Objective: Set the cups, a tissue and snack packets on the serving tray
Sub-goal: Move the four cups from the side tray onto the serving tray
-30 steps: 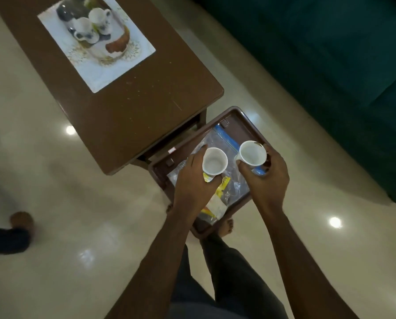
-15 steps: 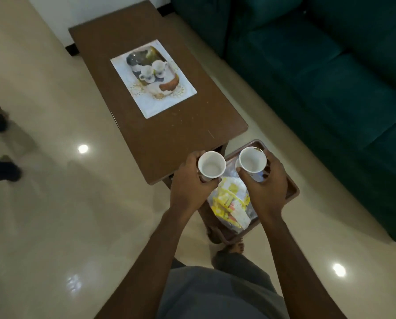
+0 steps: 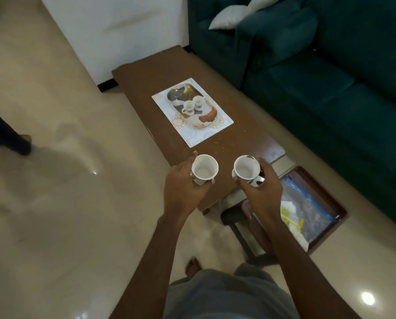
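Now held upright and apart above the near end of the brown table (image 3: 141, 81): white cup (image 3: 205, 169) gripped in the curled left hand (image 3: 184, 187), second cup (image 3: 246, 168) gripped in the curled right hand (image 3: 261, 191). Lower right, beside the right forearm, well apart from both cups: serving tray (image 3: 328, 192) holding bagged snack packets (image 3: 307, 212).

no text, label or number can be read on anything in view.

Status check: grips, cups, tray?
Left grip holds left cup, right grip holds right cup. Both upright, empty, above the table end. Tray lower right holds bagged snack packets, no cups yet. Nothing seen blocking.
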